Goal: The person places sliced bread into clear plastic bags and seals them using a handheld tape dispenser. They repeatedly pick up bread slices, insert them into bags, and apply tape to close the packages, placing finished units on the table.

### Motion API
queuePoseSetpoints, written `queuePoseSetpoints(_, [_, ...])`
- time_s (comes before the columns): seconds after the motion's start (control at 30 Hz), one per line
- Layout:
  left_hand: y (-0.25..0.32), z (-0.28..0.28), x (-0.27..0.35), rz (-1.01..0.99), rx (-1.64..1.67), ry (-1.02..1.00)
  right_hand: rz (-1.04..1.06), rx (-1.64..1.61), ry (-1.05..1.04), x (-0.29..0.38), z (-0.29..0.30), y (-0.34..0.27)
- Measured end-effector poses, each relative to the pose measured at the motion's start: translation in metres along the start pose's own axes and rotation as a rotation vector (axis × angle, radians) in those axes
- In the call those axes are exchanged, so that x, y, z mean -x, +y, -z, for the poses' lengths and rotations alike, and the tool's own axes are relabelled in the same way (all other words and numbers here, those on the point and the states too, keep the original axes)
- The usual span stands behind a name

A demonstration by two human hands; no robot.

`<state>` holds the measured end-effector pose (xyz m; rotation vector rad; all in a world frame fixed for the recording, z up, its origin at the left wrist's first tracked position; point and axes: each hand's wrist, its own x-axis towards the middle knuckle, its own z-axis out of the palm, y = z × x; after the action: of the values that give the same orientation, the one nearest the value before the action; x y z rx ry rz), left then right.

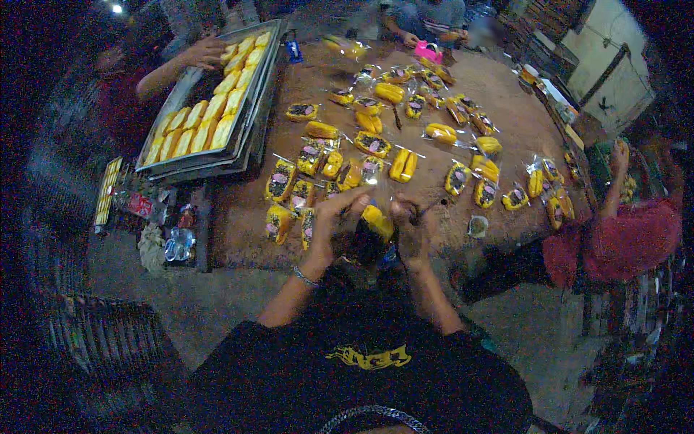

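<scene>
Near the table's front edge, my left hand [339, 217] and my right hand [415, 225] face each other, both blurred. Between them a yellow bread roll in a clear plastic bag [378, 221] hangs below the fingertips, the bag's upper part pinched by both hands. Bagged rolls lie about the wooden table [423, 200]: some plain yellow, such as the roll [403, 165] beyond my hands, others with dark topping and a round pink label, such as the one [280, 180] to the left and another [458, 178] to the right.
Stacked metal trays [190, 163] with unwrapped rolls [217, 114] stand at left, a co-worker's hand [206, 52] at them. Another person [631, 238] sits at right. A person's hands and a pink object [428, 51] are at the far edge. A small clear container [477, 227] lies at front right.
</scene>
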<state>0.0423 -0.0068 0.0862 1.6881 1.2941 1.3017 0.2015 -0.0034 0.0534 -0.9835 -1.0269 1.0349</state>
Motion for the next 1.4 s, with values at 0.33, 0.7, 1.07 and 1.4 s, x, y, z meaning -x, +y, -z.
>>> queuePoseSetpoints(0.33, [-0.011,0.028,0.01,-0.195,0.06,0.123,0.124,0.557,-0.112,-0.004,0.022,0.005])
queuePoseSetpoints(0.7, [-0.07,0.051,-0.024,0.013,0.249,-0.049,-0.073,0.213,-0.136,-0.036,-0.034,0.023])
queuePoseSetpoints(1.07, [-0.119,0.107,-0.053,-0.015,-0.052,-0.273,-0.068,0.38,-0.376,-0.07,-0.076,0.029])
queuePoseSetpoints(1.4, [-0.106,0.125,-0.072,-0.367,0.219,-0.144,0.138,0.635,-0.404,-0.074,-0.088,-0.011])
